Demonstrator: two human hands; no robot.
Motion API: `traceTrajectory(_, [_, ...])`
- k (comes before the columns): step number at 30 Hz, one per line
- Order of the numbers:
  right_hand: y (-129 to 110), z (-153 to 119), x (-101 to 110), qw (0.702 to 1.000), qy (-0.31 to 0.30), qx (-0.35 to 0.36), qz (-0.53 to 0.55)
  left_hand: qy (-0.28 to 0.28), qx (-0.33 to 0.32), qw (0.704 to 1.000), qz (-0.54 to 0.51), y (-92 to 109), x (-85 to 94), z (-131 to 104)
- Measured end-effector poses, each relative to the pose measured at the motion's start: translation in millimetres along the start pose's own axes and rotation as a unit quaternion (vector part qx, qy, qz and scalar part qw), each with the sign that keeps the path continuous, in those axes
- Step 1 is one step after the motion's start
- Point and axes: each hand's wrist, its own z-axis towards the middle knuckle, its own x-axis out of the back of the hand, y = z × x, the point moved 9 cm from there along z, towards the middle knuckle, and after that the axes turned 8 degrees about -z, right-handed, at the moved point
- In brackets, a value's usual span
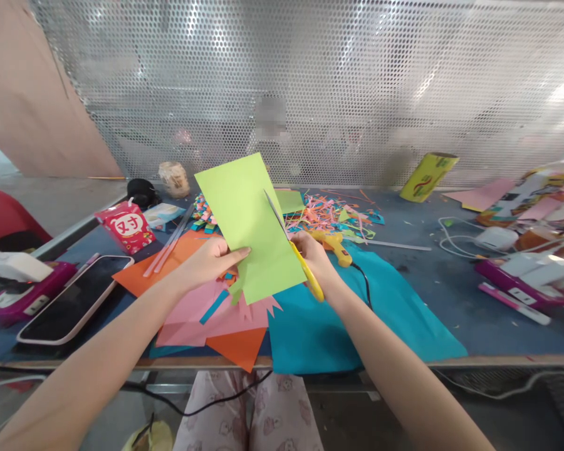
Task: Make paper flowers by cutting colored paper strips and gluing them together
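Above the cluttered blue tabletop point(427, 269), the left hand point(223, 258) is pinching the lower left part of a rectangular light-green paper sheet point(249, 225), holding it tilted, with the thumb lying on its near face. The right hand point(313, 254) is gripping a pair of yellow-handled metal scissors point(314, 282), whose blade is showing against the sheet's right part. Pink paper with jagged edges point(192, 319) is lying below the sheet, overlapping orange paper point(239, 347). A yellow glue gun point(338, 247) is resting beyond a large turquoise sheet point(319, 332), near a pile of multicoloured paper shreds point(326, 213).
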Motion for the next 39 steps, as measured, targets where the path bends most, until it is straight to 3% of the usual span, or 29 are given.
traceTrajectory(10, [-3.0,-0.3,0.9,1.000,0.004,-0.011,0.006,-0.016,0.004,1.000,0.007,-2.2,-3.7,0.3])
traceTrajectory(19, [-9.9,-4.1,-2.4,0.999,-0.024,-0.016,0.042,-0.020,-0.011,0.992,0.127,-9.9,0.4,-1.4])
traceTrajectory(39, [-7.6,-2.5,1.7,1.000,-0.005,-0.019,0.020,-0.052,0.005,0.992,0.118,-14.8,-7.1,-1.7])
